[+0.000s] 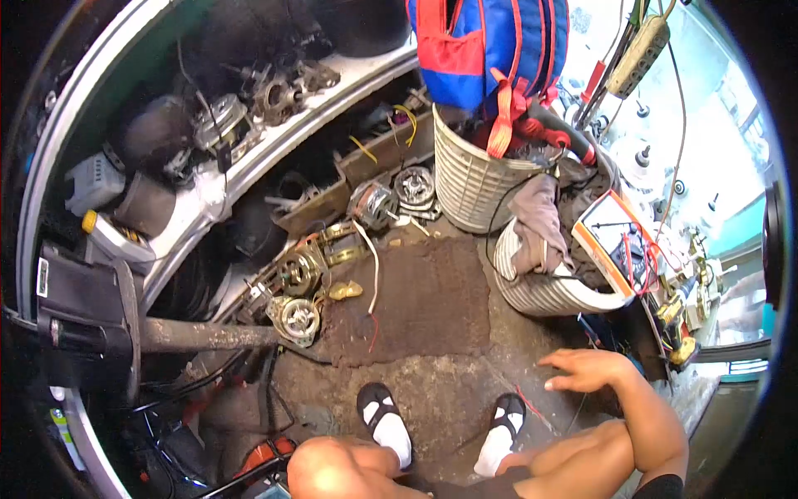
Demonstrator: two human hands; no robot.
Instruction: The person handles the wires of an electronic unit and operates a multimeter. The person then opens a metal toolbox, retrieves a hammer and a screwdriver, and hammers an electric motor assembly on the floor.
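"What lay nearest the fingers?"

"A thin red strand (533, 405), on the bare floor (445, 382). In the view it sat just below the fingertips and slightly left of them, on the side toward the person's body."

"Which way did its long axis run?"

"On a slant: one end toward the brown mat (424, 299), the other back toward the right thigh (569, 453)."

"And the nearer hand?"

"The right hand (588, 371). Its fingers were loosely stretched, the thumb apart beneath them, pinching nothing that showed. I couldn't judge how high it hung above the floor."

"The left hand?"

"Out of view, so I couldn't tell what its fingers did."

"What stood around the strand?"

"The right sandal (515, 405) was just beside it. Above the hand in the view stood a pale slatted basket (532, 293) with a greyish cloth (540, 220), and an orange-edged box (600, 264) rested over its rim."

"Farther out?"

"Motors (298, 318) sat along the mat's left edge; beyond its far edge, a backpack (499, 58) topped a taller basket (465, 179)."
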